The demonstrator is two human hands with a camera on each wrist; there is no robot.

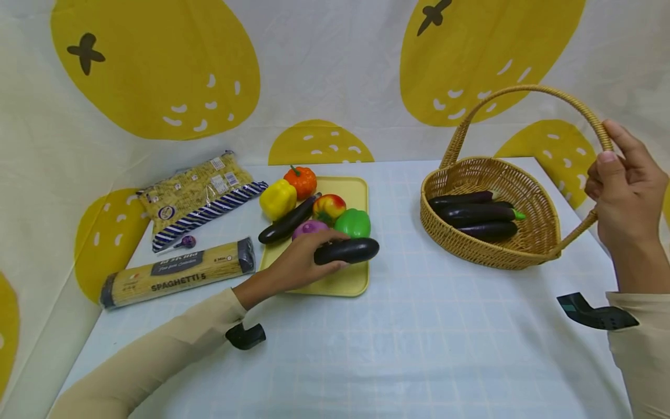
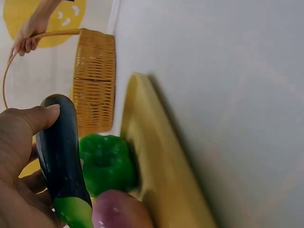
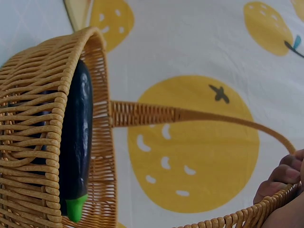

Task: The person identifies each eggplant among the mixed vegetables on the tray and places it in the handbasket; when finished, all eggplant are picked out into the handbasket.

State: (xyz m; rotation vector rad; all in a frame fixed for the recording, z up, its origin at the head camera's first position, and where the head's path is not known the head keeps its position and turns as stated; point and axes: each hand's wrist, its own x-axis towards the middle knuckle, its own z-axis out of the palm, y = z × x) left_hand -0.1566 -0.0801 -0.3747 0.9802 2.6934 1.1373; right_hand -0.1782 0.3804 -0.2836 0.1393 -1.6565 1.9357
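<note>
My left hand (image 1: 298,263) holds a dark eggplant (image 1: 348,251) above the front right of a yellow tray (image 1: 335,285); its green stem end (image 2: 73,211) shows in the left wrist view. On the tray are another eggplant (image 1: 287,226), a purple onion (image 1: 310,228), a green bell pepper (image 1: 353,223), a red-yellow pepper or fruit (image 1: 329,208), a yellow bell pepper (image 1: 278,199) and a small orange pumpkin (image 1: 300,183). At the right, my right hand (image 1: 630,186) grips the handle of a wicker basket (image 1: 487,256). Several eggplants (image 1: 473,215) lie inside it.
Left of the tray lie a bag of pasta (image 1: 199,195), a spaghetti pack (image 1: 178,273) and a small wrapped lollipop (image 1: 187,241). A fruit-print cloth (image 1: 335,75) hangs behind the table (image 1: 398,343).
</note>
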